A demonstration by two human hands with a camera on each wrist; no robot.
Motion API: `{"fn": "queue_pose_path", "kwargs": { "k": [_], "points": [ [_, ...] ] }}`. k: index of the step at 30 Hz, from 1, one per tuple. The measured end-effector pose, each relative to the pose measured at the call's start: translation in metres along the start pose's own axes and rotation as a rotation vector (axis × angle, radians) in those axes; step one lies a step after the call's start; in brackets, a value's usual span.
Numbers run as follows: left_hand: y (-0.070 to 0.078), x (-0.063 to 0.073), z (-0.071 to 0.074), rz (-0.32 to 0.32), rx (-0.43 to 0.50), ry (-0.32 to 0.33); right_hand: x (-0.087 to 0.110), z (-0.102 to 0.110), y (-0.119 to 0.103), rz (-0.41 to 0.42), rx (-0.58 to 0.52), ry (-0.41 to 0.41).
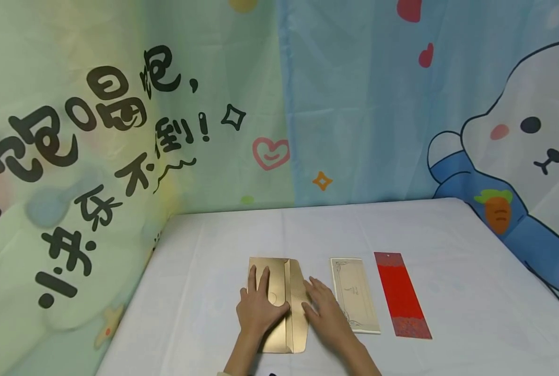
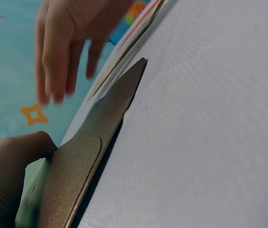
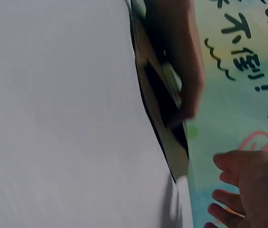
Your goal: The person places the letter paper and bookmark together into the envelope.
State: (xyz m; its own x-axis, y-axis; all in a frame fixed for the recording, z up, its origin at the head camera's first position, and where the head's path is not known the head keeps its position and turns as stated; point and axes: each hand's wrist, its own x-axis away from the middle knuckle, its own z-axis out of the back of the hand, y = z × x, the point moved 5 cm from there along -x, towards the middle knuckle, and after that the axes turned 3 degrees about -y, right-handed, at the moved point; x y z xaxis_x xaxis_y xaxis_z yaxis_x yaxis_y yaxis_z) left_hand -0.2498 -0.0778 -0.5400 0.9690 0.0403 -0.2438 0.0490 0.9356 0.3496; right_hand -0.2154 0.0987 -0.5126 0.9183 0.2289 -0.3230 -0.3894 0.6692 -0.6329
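So there's a shiny gold paper envelope lying flat on a white cloth-covered bench, with its long flap opened out to the right side. It sits right under the left-hand grip, a bare hand with fingers pretty much straight and fanned out over the envelope's left part. Two fingertips reach up close to the top edge, and the thumb stretches across toward the fold where the flap begins. That grip isn't wrapped around anything, it just rests on the paper, and there's a dark shadow below the thumb.

Over on the other side, the right-hand grip is loose and relaxed, nothing in it. From the head camera its fingertips and thumb overlap the flap's right edge, but both wrist cameras show that hand held up off the paper, so I'd call it just beside the flap and not touching. The envelope is basically between the two hands, mostly under the left one.

Just right of that hand, partly covered by it from above, lies a pale cream rectangular card with scrolly corner decoration. Next to it, a bit apart, is a long narrow red strip with patterned ends and a tiny hole near its top. Both lie flat. Behind it all hangs a green-and-blue printed fabric backdrop.
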Motion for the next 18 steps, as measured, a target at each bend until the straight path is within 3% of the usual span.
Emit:
{"fn": "queue_pose_path", "kwargs": {
  "k": [4, 6, 12, 18],
  "points": [
    [-0.001, 0.0, -0.001, 0.003, 0.009, -0.007, -0.001, 0.029, 0.021, -0.023, 0.126, 0.214],
    [-0.001, 0.0, -0.001, 0.002, 0.015, -0.004, 0.002, 0.039, 0.035, -0.07, 0.189, 0.25],
    [-0.001, 0.001, -0.001, 0.005, 0.024, 0.0, 0.014, 0.039, 0.069, -0.196, 0.285, 0.123],
    [-0.001, 0.002, -0.001, 0.0, 0.025, 0.01, 0.018, 0.033, 0.076, -0.208, 0.26, 0.087]
  ]
}}
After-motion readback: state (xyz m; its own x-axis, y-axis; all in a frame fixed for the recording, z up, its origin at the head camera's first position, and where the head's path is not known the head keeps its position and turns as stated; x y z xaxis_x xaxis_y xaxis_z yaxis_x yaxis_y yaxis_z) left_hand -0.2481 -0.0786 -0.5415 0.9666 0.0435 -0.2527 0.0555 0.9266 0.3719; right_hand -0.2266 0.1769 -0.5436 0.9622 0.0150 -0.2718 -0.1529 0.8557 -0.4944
